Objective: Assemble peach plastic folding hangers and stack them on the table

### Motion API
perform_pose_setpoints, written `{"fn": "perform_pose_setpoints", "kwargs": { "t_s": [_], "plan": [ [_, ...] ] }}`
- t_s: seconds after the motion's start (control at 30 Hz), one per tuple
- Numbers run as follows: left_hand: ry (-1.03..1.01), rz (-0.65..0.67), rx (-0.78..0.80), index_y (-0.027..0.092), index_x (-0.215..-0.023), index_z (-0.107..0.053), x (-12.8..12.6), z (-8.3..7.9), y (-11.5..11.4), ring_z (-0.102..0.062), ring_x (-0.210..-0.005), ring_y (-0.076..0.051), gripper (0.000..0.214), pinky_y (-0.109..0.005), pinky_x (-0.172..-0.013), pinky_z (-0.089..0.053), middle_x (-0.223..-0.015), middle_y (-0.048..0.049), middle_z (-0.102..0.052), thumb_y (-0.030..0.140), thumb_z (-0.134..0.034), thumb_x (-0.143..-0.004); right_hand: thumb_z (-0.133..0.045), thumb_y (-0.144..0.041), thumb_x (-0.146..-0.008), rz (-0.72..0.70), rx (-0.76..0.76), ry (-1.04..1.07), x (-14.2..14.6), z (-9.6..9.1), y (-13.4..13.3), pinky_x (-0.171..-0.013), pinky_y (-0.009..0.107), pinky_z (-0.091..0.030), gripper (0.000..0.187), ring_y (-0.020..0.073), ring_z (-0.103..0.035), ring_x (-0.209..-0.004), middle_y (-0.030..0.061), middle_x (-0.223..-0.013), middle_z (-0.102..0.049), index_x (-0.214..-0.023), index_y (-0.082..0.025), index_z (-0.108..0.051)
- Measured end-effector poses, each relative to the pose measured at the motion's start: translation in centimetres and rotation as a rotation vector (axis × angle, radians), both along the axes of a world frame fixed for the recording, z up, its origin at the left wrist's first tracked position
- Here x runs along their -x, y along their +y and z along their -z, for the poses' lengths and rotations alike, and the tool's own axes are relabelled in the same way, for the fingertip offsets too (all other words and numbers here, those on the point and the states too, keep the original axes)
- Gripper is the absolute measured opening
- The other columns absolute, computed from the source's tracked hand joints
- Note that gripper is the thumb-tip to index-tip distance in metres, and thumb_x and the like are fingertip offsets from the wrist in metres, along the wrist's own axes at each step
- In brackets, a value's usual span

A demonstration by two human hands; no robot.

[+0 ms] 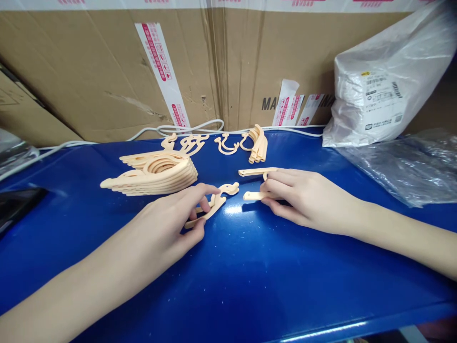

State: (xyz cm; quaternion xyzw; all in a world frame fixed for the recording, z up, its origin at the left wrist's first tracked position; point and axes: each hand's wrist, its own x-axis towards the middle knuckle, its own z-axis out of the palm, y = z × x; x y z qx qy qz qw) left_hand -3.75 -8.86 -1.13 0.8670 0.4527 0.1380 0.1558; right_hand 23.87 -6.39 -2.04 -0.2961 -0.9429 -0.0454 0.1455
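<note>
In the head view, the left hand (pixel 180 214) pinches a cream-coloured, curved plastic piece (pixel 213 210) between thumb and fingers, just above a glossy blue tabletop (pixel 250 286); a hooked cream end (pixel 230 189) juts past the fingertips towards the right. The right hand (pixel 309 200), apart from the left, grips a cream plastic part with two straight, flat arms (pixel 253 196) pointing left; whether these form one piece or two is hidden under the fingers.

Behind the left hand lies a neat stack of nested, cream plastic curved frames (pixel 178 177). Beyond it, loose cream plastic hooks (pixel 228 148) and a bundle of curved cream strips (pixel 260 143) lie near a white cable (pixel 300 131).

The step in hand seems to be handling separate parts, one side each; the next move likely calls for steady, precise fingertip control of their narrow ends.
</note>
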Motion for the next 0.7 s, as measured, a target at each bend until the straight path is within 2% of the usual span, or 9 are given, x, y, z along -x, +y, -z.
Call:
{"fn": "perform_pose_setpoints", "kwargs": {
  "t_s": [0.13, 0.3, 0.4, 0.5, 0.6, 0.7],
  "plan": [
    [-0.002, -0.005, 0.006, 0.026, -0.120, -0.050, 0.1, 0.1, -0.5, -0.056, -0.063, -0.012, 0.035, -0.022, -0.056, -0.044, -0.081, 0.0039, -0.058, 0.019, -0.047, -0.086, -0.043, -0.021, -0.098, -0.018, -0.009, 0.046, 0.1, -0.2, -0.1, -0.062, 0.025, -0.044, 0.019, 0.0134, -0.055, -0.066, 0.0045, -0.080, -0.061, -0.085, -0.015, -0.057],
    [0.030, 0.047, -0.088, 0.023, -0.100, -0.054, 0.0, 0.4, -0.7, -0.054, -0.063, -0.012, 0.015, -0.023, -0.057, -0.042, -0.080, 0.0029, -0.053, 0.017, -0.047, -0.088, -0.039, -0.025, -0.100, 0.022, -0.125, 0.004, 0.1, 0.2, -0.1, -0.054, 0.025, -0.042, 0.021, 0.0132, -0.059, -0.063, 0.0028, -0.082, -0.064, -0.092, -0.016, -0.055],
    [0.027, 0.084, -0.134, 0.024, -0.108, -0.054, -0.1, 0.9, -0.8, -0.054, -0.064, -0.010, 0.026, -0.022, -0.057, -0.042, -0.090, 0.0016, -0.052, 0.013, -0.043, -0.088, -0.038, -0.027, -0.101, 0.044, -0.183, -0.030, 0.1, 0.5, -0.1, -0.049, 0.026, -0.039, 0.022, 0.0136, -0.063, -0.060, 0.0021, -0.084, -0.067, -0.095, -0.016, -0.055],
    [0.011, 0.098, -0.145, 0.026, -0.115, -0.051, 0.0, 1.5, -0.9, -0.053, -0.062, -0.008, 0.034, -0.021, -0.054, -0.040, -0.103, 0.0001, -0.053, 0.009, -0.040, -0.087, -0.039, -0.027, -0.101, 0.050, -0.233, -0.034, 0.2, 0.6, -0.1, -0.046, 0.027, -0.035, 0.022, 0.0132, -0.062, -0.052, -0.0011, -0.072, -0.067, -0.096, -0.016, -0.057],
    [0.021, 0.112, -0.146, 0.025, -0.112, -0.051, 0.2, 1.6, -0.9, -0.052, -0.061, -0.008, 0.034, -0.020, -0.052, -0.040, -0.105, 0.0000, -0.053, 0.006, -0.039, -0.086, -0.039, -0.027, -0.100, 0.056, -0.256, -0.005, 0.2, 0.6, -0.1, -0.044, 0.027, -0.034, 0.022, 0.0124, -0.061, -0.047, -0.0033, -0.063, -0.065, -0.095, -0.016, -0.058],
    [0.029, 0.123, -0.152, 0.024, -0.112, -0.051, 0.2, 1.4, -1.0, -0.054, -0.063, -0.009, 0.033, -0.021, -0.054, -0.042, -0.103, 0.0001, -0.054, 0.006, -0.039, -0.087, -0.040, -0.026, -0.100, 0.059, -0.259, 0.013, 0.3, 0.6, -0.2, -0.042, 0.026, -0.033, 0.021, 0.0119, -0.061, -0.047, -0.0029, -0.066, -0.068, -0.095, -0.017, -0.059]
  ]
}}
